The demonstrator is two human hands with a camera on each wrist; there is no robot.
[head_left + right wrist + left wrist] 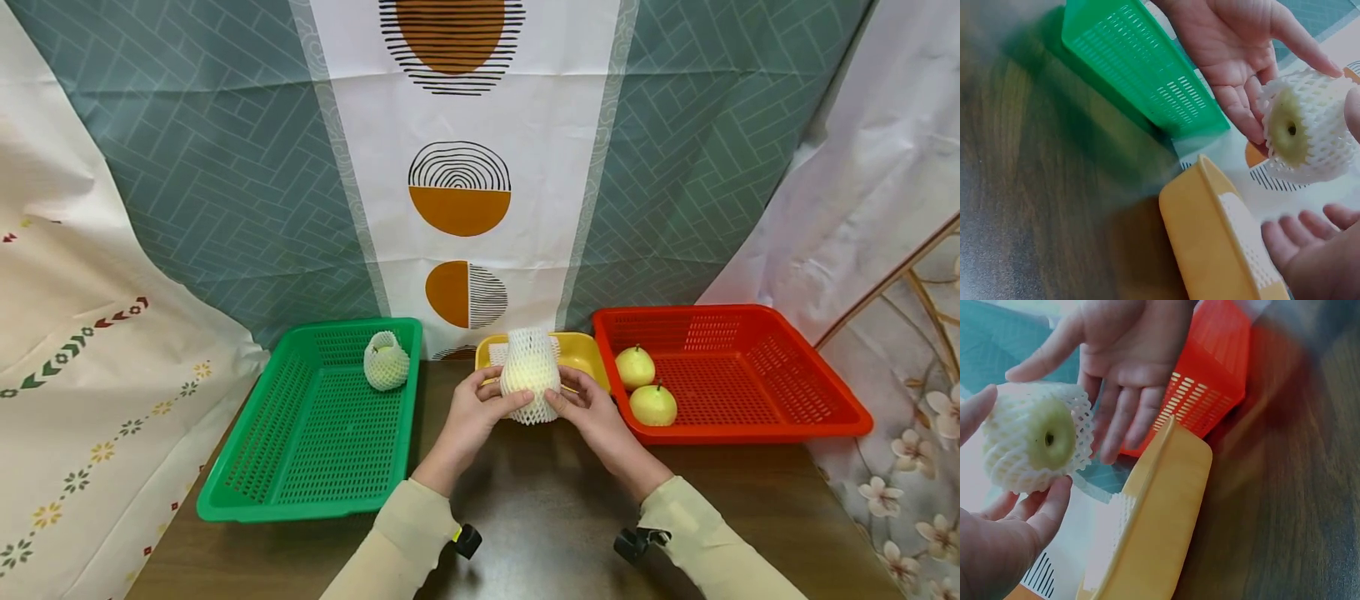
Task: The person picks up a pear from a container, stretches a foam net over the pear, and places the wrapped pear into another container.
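Both hands hold a pale yellow-green pear in a white foam net upright above the front of a yellow basket. The left hand grips its left side, thumb in front and fingers behind. From the right, the right hand holds it with the thumb on the net and the fingers loosely extended. The pear's underside shows through the net's open lower end in both wrist views. More white foam netting lies in the yellow basket.
A green basket on the left contains one netted pear. On the right, a red basket holds two bare pears, one behind and one in front. All stand on a dark wooden table, with patterned cloth hanging behind.
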